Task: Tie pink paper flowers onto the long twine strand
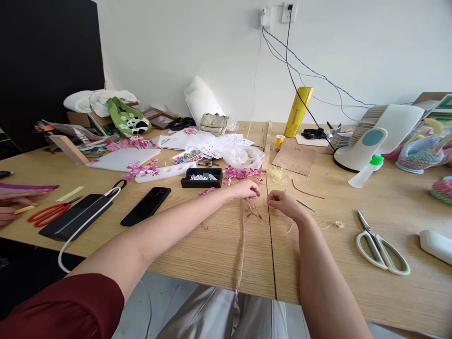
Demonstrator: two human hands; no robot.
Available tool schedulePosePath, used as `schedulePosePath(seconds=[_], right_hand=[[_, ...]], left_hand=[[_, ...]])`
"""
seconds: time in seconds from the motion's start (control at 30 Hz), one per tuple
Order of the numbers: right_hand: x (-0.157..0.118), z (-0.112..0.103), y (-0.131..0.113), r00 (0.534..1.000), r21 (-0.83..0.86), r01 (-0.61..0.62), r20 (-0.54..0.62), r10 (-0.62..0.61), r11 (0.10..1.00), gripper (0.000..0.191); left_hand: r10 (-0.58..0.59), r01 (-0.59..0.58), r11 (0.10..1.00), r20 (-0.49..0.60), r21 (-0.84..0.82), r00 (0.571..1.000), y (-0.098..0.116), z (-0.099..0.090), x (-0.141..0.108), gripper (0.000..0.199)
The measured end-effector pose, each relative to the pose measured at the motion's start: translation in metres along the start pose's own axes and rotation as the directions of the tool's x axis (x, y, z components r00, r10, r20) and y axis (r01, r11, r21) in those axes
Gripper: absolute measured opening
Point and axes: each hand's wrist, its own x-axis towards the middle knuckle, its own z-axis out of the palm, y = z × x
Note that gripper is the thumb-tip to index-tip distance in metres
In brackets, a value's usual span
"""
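A thin strand of tan jute twine (242,245) runs lengthwise down the pale wooden surface (197,245), its long axis going from the person's lap straight away to the left hand (245,189), which pinches its far end with fingers closed, in a cluster of small pink paper flowers on wire stems (242,174). The right hand (280,201) lies just beside it across the seam in the surface, fingers curled narrow; whether it holds anything I cannot tell. The left hand is the nearer to the twine. Farther out lie a black tray of small parts (202,178), a black phone (146,205), pale green scissors (380,246), and another person's hand (10,207) by red scissors (49,213).
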Motion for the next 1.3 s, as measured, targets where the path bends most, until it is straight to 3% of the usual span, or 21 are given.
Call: schedulePosePath(seconds=[0.2,0.37,0.53,0.77,0.93,1.13,1.3], right_hand=[[0.0,0.003,-0.003,0.999,0.017,-0.009,0.039,0.008,1.0,0.007],[0.0,0.005,-0.003,0.998,-0.013,-0.013,0.06,0.013,1.0,0.007],[0.0,0.004,-0.003,0.998,0.01,-0.048,0.049,0.048,0.999,0.007],[-0.002,-0.002,-0.001,0.991,0.093,-0.121,-0.043,0.125,0.988,0.009],[0.001,0.002,0.002,0.986,0.062,-0.161,-0.042,0.164,0.985,0.006],[0.002,0.004,0.002,0.99,0.092,-0.13,-0.045,0.134,0.987,0.006],[0.003,-0.006,0.008,0.95,0.332,-0.14,-0.22,0.221,0.933,0.009]], left_hand=[[0.157,-0.129,0.969,-0.122,0.212,0.98,0.008,0.009,0.0,0.028],[0.165,-0.171,0.984,0.104,0.045,0.981,0.029,0.008,-0.008,0.024],[0.129,-0.128,0.991,0.067,-0.032,0.989,0.017,0.012,-0.005,0.019],[0.066,-0.073,0.996,0.139,0.046,0.988,0.008,0.018,-0.002,0.023],[0.097,-0.088,0.99,0.076,-0.112,0.992,0.01,0.014,-0.002,0.022],[0.096,-0.096,0.993,-0.003,0.063,0.995,0.016,0.021,-0.004,0.014],[0.052,-0.043,0.986,-0.056,0.16,0.997,0.016,0.023,-0.005,0.015]])
